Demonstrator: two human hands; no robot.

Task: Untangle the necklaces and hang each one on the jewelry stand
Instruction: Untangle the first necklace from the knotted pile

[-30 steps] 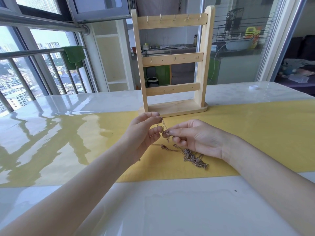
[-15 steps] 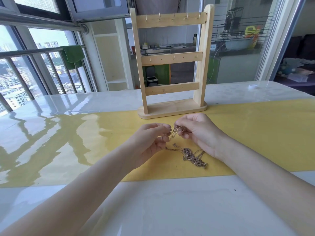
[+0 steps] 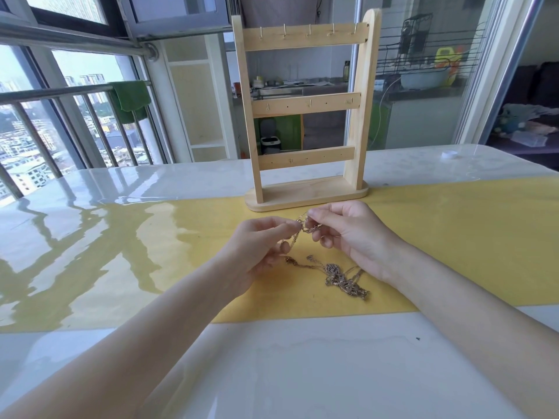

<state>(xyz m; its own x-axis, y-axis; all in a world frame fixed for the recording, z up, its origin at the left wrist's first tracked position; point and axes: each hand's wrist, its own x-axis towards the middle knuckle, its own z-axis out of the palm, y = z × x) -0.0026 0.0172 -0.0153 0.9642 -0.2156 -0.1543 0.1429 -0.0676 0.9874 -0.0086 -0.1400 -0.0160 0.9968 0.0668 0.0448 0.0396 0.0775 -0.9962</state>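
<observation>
Left hand (image 3: 257, 246) and right hand (image 3: 351, 234) both pinch a raised bit of chain (image 3: 305, 225) between thumb and fingertips, held just above the table, hands almost touching. Looks like a clasp or knot being worked, but it's too small to tell which. From the pinch the chain drops to the tangled necklaces (image 3: 344, 278), a bunched pile lying on the yellow mat (image 3: 453, 237) just below the right wrist. Jewelry stand (image 3: 305, 116) sits upright beyond the hands at the mat's far edge; its three hook bars show nothing hanging. Status: early. No necklace separated or hung as far as visible; the whole untangle-and-hang sequence remains. White glossy table (image 3: 272, 373) underneath.
</observation>
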